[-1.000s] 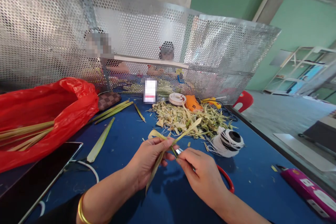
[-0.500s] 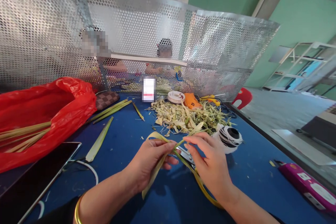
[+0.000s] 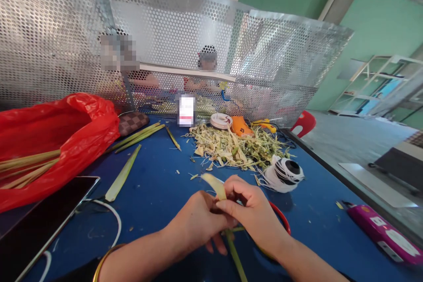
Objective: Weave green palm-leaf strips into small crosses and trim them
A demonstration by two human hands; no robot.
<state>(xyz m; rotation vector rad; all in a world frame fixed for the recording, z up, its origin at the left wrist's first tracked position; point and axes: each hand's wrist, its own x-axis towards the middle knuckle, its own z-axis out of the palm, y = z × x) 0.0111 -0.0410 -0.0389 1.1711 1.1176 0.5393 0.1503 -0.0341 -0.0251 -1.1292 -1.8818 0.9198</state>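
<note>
**Leaf strips pinched between two hands, work apparently partway**

Your left hand (image 3: 198, 220) and right hand (image 3: 254, 207) meet over a blue surface (image 3: 317, 238), their fingertips together. The right thumb presses on a flat, pale yellow-green leaf strip (image 3: 216, 186), whose free end points away from you beyond the hands. The left hand is curled around the base of this strip, though its grip is partly hidden. A narrow green leaf strip (image 3: 235, 255) hangs below the fingers towards you; whether both are one piece cannot be told. A curved red handle (image 3: 284, 220) shows just beside the right hand; whether you hold it is unclear.

Judged from this view, the piece is begun but unfinished: its strips are gathered, while both visible ends stand loose. The heap of dry leaf scraps (image 3: 231, 150) beyond the hands suggests much trimming is already done. Unused material seems to lie left of the left hand: a broad, flat green leaf (image 3: 122, 176), slender green stalks (image 3: 140, 139) and dry tan stalks (image 3: 29, 161) in a crumpled red plastic bag (image 3: 92, 119). A white-wound spool (image 3: 282, 176) stands beyond the right hand, apart from it.
</note>
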